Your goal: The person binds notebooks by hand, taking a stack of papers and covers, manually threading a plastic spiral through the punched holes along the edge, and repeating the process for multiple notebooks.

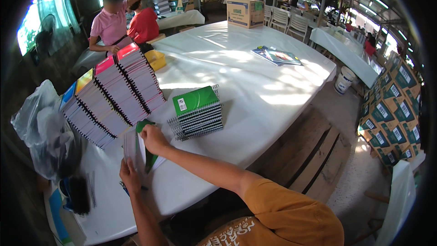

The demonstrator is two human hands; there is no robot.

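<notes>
At the near side of the white-covered table, a notebook with a green cover stands tilted, its cover and pages partly spread. My right hand is closed over its upper part, fingers bent around the cover. Lower down, my left hand pinches the notebook's pale left edge, where a spiral binding seems to run; the fingertips are partly hidden. Just beyond my right hand sits a stack of green spiral notebooks. Tall stacks of thick spiral-bound books with black coils and coloured covers rise to the left.
A clear plastic bag and a dark pouch lie at the left. Farther off are a yellow basket, thin books and a cardboard box. Two people are beyond the stacks. A wooden bench stands right.
</notes>
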